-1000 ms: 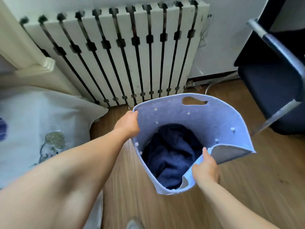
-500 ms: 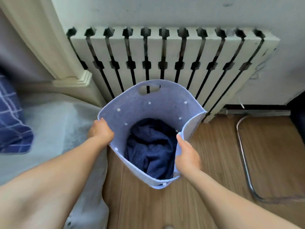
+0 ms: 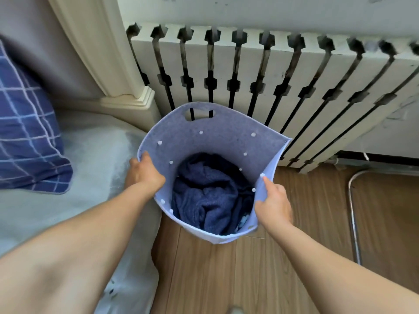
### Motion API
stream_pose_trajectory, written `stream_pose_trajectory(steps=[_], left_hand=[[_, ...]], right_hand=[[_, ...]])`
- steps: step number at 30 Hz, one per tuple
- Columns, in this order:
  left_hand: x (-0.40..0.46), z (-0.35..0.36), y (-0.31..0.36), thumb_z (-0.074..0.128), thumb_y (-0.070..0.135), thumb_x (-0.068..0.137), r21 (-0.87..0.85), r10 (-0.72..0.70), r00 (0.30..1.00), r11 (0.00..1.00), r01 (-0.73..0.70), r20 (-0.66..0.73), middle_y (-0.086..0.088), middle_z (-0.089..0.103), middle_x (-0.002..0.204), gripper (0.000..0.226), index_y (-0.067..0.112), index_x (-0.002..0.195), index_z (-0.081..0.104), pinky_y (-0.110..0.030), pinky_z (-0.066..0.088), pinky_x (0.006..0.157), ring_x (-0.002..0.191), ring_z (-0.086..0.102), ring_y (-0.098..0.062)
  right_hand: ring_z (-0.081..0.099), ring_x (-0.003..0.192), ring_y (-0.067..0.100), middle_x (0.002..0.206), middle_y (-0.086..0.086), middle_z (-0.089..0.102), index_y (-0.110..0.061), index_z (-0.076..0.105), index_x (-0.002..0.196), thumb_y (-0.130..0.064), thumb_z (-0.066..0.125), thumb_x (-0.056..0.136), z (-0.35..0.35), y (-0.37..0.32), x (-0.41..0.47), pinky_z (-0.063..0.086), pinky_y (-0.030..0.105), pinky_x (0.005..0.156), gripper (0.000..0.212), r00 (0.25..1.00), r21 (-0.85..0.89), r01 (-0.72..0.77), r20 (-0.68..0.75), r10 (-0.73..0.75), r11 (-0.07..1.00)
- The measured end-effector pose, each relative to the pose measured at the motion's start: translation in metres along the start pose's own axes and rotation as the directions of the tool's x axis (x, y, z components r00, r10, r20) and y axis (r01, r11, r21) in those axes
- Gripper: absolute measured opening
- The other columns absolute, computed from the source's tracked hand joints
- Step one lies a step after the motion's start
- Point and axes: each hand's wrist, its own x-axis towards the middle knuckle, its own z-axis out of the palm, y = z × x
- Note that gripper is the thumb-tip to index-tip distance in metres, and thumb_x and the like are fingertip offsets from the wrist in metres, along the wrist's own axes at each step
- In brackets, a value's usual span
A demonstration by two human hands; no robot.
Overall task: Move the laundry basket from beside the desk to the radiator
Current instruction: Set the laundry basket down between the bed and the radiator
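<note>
A light blue felt laundry basket (image 3: 217, 134) sits in the middle of the view, its far wall with the cut-out handle right in front of the white slatted radiator (image 3: 294, 87). Dark blue clothes (image 3: 210, 196) lie crumpled inside it. My left hand (image 3: 144, 172) grips the basket's left rim. My right hand (image 3: 273, 203) grips the right rim, thumb along the inside edge. Whether the basket's bottom rests on the wooden floor (image 3: 226, 275) is hidden by its walls.
A bed with a pale cover (image 3: 90, 168) and a blue checked pillow (image 3: 25, 132) lies close on the left, touching the basket's side. A cream bedpost (image 3: 127, 87) stands by the radiator. A chrome chair leg (image 3: 352, 211) curves over the floor at right.
The basket has come left along the radiator, from near the dark chair toward the bed corner, and now sits nearer the radiator's left end. Both hands have kept their grip on the rims.
</note>
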Motion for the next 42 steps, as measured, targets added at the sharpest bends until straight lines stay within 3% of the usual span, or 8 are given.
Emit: stream_pose_trajectory(steps=[3,12,23,37,42], left_hand=[[-0.009,-0.002,-0.004,0.053,0.022,0.072,-0.015,0.013,1.0,1.0,-0.013,-0.011,-0.015,0.033,0.122,0.061,0.027,0.13,0.034,-0.04,0.043,0.068,0.078,0.05,-0.038],[-0.032,0.006,-0.008,0.058,0.018,0.073,0.112,-0.025,0.999,0.993,0.03,-0.049,-0.013,0.029,0.13,0.061,0.026,0.129,0.037,-0.041,0.033,0.069,0.108,0.044,-0.039],[-0.033,0.014,-0.01,0.062,0.017,0.065,0.109,-0.022,0.998,0.994,0.029,-0.064,-0.012,0.024,0.135,0.049,0.016,0.112,0.046,-0.041,0.037,0.068,0.11,0.036,-0.037],[-0.042,0.026,-0.01,0.065,0.029,0.061,0.231,0.048,0.996,0.973,-0.03,-0.071,-0.008,0.013,0.146,0.057,0.023,0.114,0.045,-0.038,0.033,0.067,0.115,0.029,-0.035],[-0.045,0.022,-0.006,0.062,0.024,0.063,0.216,0.049,0.997,0.976,-0.034,-0.065,-0.006,0.01,0.144,0.052,0.022,0.112,0.044,-0.041,0.04,0.069,0.116,0.025,-0.033]], right_hand=[[0.046,0.081,0.017,0.131,-0.002,0.042,-0.036,0.035,0.143,-0.01,0.048,0.082,0.001,-0.006,0.001,0.037,0.027,0.074,0.067,1.0,-0.012,-0.02,-0.011,0.02,1.0],[0.048,0.076,0.022,0.127,0.001,0.041,-0.033,0.036,0.142,-0.009,0.047,0.083,0.001,-0.017,0.0,0.042,0.033,0.073,0.065,0.998,-0.061,-0.053,-0.029,0.052,0.997],[0.047,0.08,0.022,0.123,0.005,0.043,-0.028,0.028,0.146,-0.003,0.047,0.084,0.005,-0.021,-0.005,0.044,0.034,0.071,0.069,0.999,-0.092,-0.037,-0.014,0.036,0.995],[0.047,0.081,0.023,0.127,0.004,0.039,-0.029,0.025,0.145,0.0,0.05,0.084,0.006,-0.023,-0.009,0.041,0.033,0.069,0.072,0.999,-0.102,-0.031,0.016,0.033,0.994],[0.046,0.082,0.024,0.128,0.007,0.039,-0.027,0.028,0.144,-0.001,0.049,0.084,0.004,-0.023,-0.008,0.043,0.035,0.071,0.069,1.0,-0.123,-0.011,0.024,0.014,0.992]])
